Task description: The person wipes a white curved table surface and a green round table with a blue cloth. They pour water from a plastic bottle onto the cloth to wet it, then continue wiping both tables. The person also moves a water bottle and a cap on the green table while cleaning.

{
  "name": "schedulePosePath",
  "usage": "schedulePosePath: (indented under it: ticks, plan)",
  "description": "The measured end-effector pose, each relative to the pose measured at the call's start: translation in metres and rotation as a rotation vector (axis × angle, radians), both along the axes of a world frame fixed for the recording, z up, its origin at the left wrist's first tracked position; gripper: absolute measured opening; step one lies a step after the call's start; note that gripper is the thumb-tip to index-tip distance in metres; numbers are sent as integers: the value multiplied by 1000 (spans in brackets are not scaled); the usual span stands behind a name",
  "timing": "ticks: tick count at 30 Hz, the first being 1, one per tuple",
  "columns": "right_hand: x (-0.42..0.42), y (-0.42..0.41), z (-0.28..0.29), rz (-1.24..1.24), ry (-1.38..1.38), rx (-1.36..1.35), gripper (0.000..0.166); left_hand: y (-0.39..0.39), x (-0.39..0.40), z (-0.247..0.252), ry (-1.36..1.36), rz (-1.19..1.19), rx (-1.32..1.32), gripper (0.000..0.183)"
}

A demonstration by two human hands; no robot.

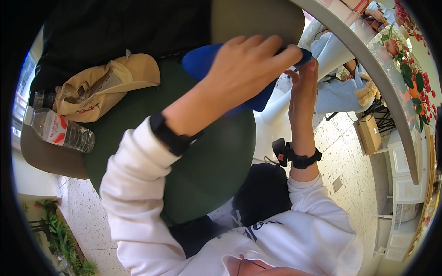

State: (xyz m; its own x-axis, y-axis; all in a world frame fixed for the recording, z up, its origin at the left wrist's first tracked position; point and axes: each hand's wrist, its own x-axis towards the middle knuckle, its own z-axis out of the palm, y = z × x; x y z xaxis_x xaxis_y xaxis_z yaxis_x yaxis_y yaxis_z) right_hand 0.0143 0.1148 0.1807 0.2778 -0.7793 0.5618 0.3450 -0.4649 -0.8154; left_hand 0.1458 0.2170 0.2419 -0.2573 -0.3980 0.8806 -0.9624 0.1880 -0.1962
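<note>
My left hand (248,65) grips a blue fabric item (198,62) from above, its fingers curled over the far side. The item has a rounded left end and a corner hanging below my palm; most of its shape is hidden, so its exact kind is unclear. My right hand (302,86) is raised at the item's right end, fingers pointing up and thumb apart. Its fingertips touch or nearly touch the dark blue edge; whether they hold it cannot be seen. Beneath my hands is a dark green chair seat (207,165).
A beige embroidered cap (107,86) and a clear plastic bottle (65,131) lie at left, beside black fabric (121,27). A curved table edge (376,65) arcs on the right, with red-berry decorations (418,79) and another person's hand (376,15) beyond. A cardboard box (368,135) sits lower.
</note>
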Motion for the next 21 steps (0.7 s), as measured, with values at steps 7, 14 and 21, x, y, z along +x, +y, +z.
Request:
schedulePosePath:
  ticks: [7, 14, 21]
  plan:
    - [5, 11, 1, -19, 80, -97, 55, -8, -12, -32, 232, 107, 174, 20]
    - [10, 3, -15, -5, 31, -181, 39, 27, 107, -15, 299, 284, 565, 36]
    - [10, 10, -25, -79, 59, -59, 41, 5, 76, -51, 60, 447, 606, 7]
